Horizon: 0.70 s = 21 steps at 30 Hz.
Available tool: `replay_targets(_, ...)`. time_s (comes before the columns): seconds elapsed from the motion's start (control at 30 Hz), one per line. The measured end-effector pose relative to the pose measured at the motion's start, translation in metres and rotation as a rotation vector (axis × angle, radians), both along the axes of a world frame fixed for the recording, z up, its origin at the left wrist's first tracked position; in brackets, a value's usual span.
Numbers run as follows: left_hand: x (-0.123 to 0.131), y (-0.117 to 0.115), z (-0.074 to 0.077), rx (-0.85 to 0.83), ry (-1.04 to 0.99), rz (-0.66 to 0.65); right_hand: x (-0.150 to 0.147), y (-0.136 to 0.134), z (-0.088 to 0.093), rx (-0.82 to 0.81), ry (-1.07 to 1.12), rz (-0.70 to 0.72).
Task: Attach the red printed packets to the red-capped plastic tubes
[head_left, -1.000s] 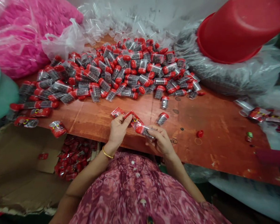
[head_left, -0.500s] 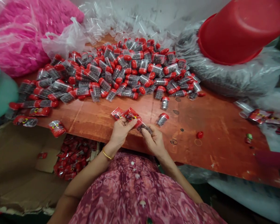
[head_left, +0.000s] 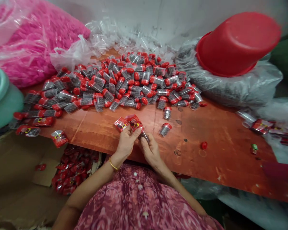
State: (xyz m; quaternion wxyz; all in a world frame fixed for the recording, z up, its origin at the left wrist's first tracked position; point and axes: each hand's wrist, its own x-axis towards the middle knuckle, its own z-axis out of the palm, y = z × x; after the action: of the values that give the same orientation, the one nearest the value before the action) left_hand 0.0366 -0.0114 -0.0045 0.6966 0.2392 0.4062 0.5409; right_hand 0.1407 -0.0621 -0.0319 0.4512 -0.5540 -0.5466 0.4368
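Close to the table's front edge, both hands are together on a red printed plastic sleeve. My left hand pinches it between thumb and fingers. A second red printed sleeve sticks out from the left hand's fingers. My right hand is closed on the sleeve's near right end, where a dark-filled clear tube shows partly; the fingers hide the rest. Right of the hands, two red-capped tubes, one nearer and one farther, are on the table.
A large heap of red-capped tubes spreads behind the hands. Red-wrapped pieces rest at the left edge, above a cardboard box holding many more. A red bucket sits upside down on a plastic bag. A loose red cap lies right.
The view has tilted up slightly, so the table sits lower. My right hand has drawn nearer to the left, and less of the dark-filled tube shows beyond the sleeve.
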Motion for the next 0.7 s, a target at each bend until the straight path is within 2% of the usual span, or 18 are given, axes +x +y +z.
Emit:
replay_targets(0.1,-0.003,0.004,-0.002,0.011,0.081,-0.006,0.016,0.011,0.011,0.022,-0.048,-0.006)
replay_targets(0.2,-0.005,0.005,-0.002,0.046,0.147,-0.132,0.032,0.031,0.03,0.128,-0.089,-0.116)
replay_targets(0.3,-0.003,0.001,-0.001,0.067,0.151,-0.245,0.037,0.049,0.045,0.194,-0.093,-0.04)
replay_targets(0.37,-0.002,-0.001,-0.002,0.058,0.153,-0.3,0.033,0.055,0.047,0.2,-0.096,-0.068)
replay_targets(0.47,-0.001,-0.001,-0.003,0.047,0.141,-0.347,0.026,0.052,0.039,0.159,-0.003,-0.211)
replay_targets(0.53,-0.001,0.003,-0.004,0.049,0.103,-0.299,0.024,0.044,0.032,0.103,0.093,-0.269)
replay_targets(0.57,-0.001,0.005,-0.003,0.046,0.078,-0.25,0.023,0.038,0.029,0.066,0.128,-0.252)
replay_targets(0.63,0.0,0.01,-0.002,0.026,0.023,-0.141,0.023,0.026,0.024,-0.036,0.151,-0.106)
replay_targets(0.7,0.003,0.012,-0.001,0.002,-0.019,-0.092,0.021,0.015,0.02,-0.127,0.148,0.048)
